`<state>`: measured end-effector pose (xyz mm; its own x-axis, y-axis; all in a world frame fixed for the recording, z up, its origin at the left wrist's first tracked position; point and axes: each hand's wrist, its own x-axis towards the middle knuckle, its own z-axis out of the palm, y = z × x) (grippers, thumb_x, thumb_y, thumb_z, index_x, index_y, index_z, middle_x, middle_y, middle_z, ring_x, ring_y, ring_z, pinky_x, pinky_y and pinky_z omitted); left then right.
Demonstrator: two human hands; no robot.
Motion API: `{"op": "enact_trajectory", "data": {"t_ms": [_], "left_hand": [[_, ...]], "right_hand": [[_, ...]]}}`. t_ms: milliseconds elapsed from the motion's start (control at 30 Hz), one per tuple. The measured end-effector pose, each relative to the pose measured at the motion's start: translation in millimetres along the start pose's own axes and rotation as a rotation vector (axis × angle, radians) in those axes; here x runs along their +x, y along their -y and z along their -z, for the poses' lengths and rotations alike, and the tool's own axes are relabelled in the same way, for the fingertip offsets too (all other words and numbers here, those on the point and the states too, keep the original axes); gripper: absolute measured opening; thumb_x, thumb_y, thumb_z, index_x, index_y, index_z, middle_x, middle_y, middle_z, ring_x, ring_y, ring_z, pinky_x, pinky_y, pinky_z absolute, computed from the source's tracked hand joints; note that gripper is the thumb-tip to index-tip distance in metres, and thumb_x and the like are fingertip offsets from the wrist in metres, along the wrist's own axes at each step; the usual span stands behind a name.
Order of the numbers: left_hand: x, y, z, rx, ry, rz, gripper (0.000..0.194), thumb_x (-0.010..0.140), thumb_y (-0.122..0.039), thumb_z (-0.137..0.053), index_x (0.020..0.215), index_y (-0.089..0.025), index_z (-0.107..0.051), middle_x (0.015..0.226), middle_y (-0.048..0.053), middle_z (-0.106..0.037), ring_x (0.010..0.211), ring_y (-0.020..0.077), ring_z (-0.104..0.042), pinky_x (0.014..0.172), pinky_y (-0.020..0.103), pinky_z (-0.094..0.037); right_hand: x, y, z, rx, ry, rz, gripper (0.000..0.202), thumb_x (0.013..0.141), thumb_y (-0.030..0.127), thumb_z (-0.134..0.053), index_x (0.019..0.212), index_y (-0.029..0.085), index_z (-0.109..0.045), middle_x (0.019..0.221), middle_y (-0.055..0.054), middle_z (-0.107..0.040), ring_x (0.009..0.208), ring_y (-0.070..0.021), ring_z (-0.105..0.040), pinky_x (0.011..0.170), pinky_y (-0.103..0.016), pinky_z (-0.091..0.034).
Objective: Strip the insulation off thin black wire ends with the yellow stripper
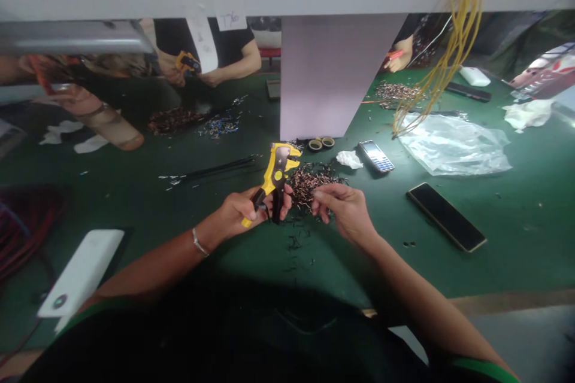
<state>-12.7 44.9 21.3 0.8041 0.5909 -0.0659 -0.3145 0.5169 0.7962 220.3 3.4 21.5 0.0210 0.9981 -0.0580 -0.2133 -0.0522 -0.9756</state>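
Observation:
My left hand is closed around the handles of a yellow and black wire stripper, its jaws pointing up and to the right. A heap of short copper-coloured wire pieces lies on the green table just beyond both hands. At the heap's right edge is my right hand, thumb and fingers pinched together. Whatever may be between those fingertips is too small to name. Small dark scraps are scattered on the table below the heap.
A phone and a keypad phone lie to the right, near a clear plastic bag. Yellow wires hang from the shelf. Black wires and a white device are left. Other people work across the table.

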Motion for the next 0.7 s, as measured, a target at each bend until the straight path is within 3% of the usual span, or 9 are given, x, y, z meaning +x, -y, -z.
{"op": "enact_trajectory", "data": {"t_ms": [200,467,700], "left_hand": [[-8,11,-3.3,-0.001,-0.015,0.033,0.067,0.045,-0.014,-0.056,0.111,-0.013,-0.065,0.091,0.011,-0.067,0.079,0.0248,-0.061,0.077,0.041,-0.049],[-12,25,-2.2,-0.011,0.009,0.106,0.065,0.050,-0.013,-0.060,0.115,-0.014,-0.064,0.092,0.010,-0.066,0.087,0.0265,-0.064,0.095,0.053,-0.047],[-10,30,-6.7,-0.049,0.022,0.099,0.067,0.050,-0.012,-0.063,0.117,-0.014,-0.064,0.087,0.008,-0.064,0.077,0.0228,-0.061,0.078,0.045,-0.053]], "right_hand": [[5,13,0,0.012,-0.049,0.063,0.011,0.073,0.031,-0.078,0.073,0.020,-0.073,0.057,0.000,-0.067,0.041,-0.0099,-0.052,0.035,-0.026,-0.038],[6,8,-2,0.033,-0.048,0.052,0.013,0.072,0.032,-0.079,0.073,0.020,-0.073,0.054,0.001,-0.067,0.037,-0.0089,-0.050,0.034,-0.026,-0.036],[3,3,-5,0.042,-0.063,0.045,0.012,0.073,0.031,-0.077,0.072,0.021,-0.072,0.055,0.001,-0.067,0.037,-0.0084,-0.049,0.034,-0.026,-0.036]]}}
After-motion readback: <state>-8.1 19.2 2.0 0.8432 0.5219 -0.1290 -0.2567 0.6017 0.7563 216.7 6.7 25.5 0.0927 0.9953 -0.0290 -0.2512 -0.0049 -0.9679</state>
